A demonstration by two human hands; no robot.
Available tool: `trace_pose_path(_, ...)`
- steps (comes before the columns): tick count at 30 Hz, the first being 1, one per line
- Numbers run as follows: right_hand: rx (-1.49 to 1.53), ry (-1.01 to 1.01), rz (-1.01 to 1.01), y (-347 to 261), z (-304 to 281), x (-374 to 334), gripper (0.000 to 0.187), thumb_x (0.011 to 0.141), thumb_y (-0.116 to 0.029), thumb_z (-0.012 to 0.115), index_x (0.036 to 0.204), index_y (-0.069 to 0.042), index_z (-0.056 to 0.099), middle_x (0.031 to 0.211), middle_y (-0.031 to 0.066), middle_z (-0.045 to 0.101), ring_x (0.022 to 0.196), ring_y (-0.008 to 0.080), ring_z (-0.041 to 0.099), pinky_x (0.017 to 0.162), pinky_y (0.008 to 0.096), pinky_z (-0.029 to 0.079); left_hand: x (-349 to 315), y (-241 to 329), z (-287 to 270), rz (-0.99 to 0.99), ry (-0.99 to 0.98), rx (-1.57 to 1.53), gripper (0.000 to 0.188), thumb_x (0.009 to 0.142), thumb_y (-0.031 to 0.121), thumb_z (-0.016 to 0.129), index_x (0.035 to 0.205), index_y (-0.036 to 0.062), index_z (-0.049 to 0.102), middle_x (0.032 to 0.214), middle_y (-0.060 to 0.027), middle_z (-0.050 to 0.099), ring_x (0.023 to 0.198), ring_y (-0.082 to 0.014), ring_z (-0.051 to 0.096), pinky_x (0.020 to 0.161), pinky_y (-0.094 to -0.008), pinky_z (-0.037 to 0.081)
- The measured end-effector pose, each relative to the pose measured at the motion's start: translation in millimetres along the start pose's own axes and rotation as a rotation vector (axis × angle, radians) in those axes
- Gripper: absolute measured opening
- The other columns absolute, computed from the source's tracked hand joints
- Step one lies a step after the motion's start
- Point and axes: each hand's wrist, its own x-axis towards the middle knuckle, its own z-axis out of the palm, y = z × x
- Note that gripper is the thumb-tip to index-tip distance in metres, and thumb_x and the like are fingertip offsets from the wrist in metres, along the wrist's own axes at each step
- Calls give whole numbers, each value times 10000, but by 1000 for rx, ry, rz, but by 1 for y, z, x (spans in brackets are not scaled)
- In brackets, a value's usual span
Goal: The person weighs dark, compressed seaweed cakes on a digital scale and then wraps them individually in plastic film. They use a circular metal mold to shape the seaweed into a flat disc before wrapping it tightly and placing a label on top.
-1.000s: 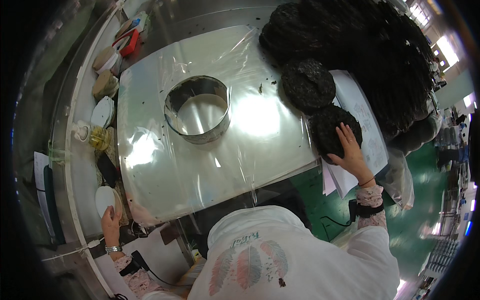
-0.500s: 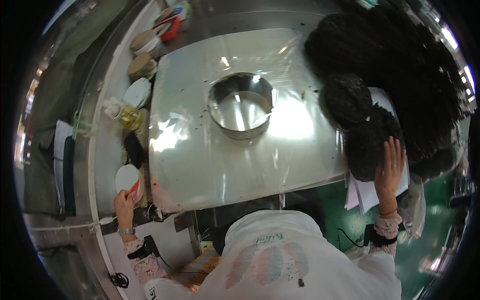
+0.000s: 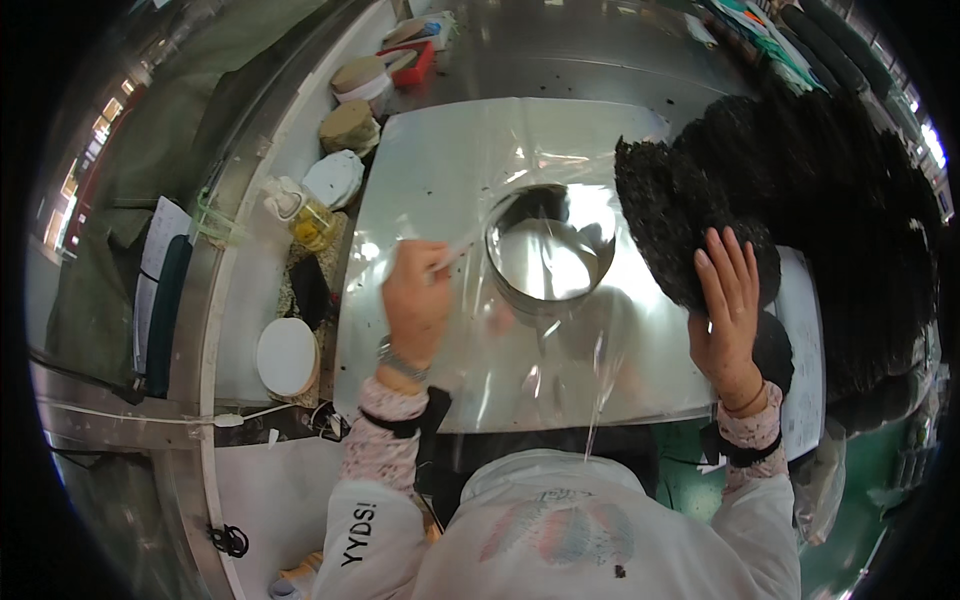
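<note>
A round metal ring (image 3: 550,250) stands on a shiny steel plate (image 3: 650,370) covered by a sheet of clear plastic film (image 3: 480,150). My left hand (image 3: 415,300) is left of the ring, fingers pinched on a fold of the film. My right hand (image 3: 725,310) presses flat against a dark, rough round disc (image 3: 670,220). It holds the disc tilted up just right of the ring, the disc's edge overlapping the ring's right rim.
A large heap of similar dark discs (image 3: 850,200) fills the right side. Left of the plate are a white round lid (image 3: 287,355), a jar of yellow liquid (image 3: 312,220), covered bowls (image 3: 350,125) and a red tray (image 3: 415,60). A white cable (image 3: 200,420) crosses the lower left.
My left hand has left the white lid at lower left and come up onto the film beside the ring. My right hand has brought a dark disc up toward the ring.
</note>
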Motion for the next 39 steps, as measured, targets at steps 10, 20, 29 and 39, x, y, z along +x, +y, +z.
trace_pose_path(10, 101, 0, 94, 15, 34, -12, 718, 823, 110, 503, 1530, -4, 457, 1576, 218, 462, 1497, 393, 402, 1246, 568, 266, -138, -114, -198, -279, -282, 834, 143, 993, 124, 629, 1030, -11, 599, 1109, -215, 673, 981, -403, 660, 788, -435, 553)
trace_pose_path(20, 160, 21, 55, 7, 35, 5, 796, 742, 151, 596, 1513, -12, 482, 1571, 221, 462, 1493, 412, 398, 1239, 575, 273, -15, -17, -67, 85, -23, 248, 158, 959, 14, 654, 1096, 5, 734, 1107, -144, 761, 1009, -310, 741, 884, -373, 603)
trace_pose_path(29, 192, -38, 12, -5, 50, 27, 737, 752, 45, 661, 1469, -92, 562, 1587, 188, 445, 1480, 414, 401, 1214, 605, 281, -11, 5, 80, 377, -551, 78, 349, 873, 71, 613, 1199, -21, 694, 1254, -175, 705, 1227, -335, 649, 1056, -430, 527)
trace_pose_path(39, 305, -450, -262, -28, 108, 35, 746, 818, -171, 762, 1521, -159, 512, 1606, 129, 429, 1459, 462, 384, 1160, 671, 309, -2, 25, 17, -56, -556, -207, 510, 903, 238, 756, 1289, -59, 605, 1220, -240, 670, 1144, -394, 645, 1072, -446, 487)
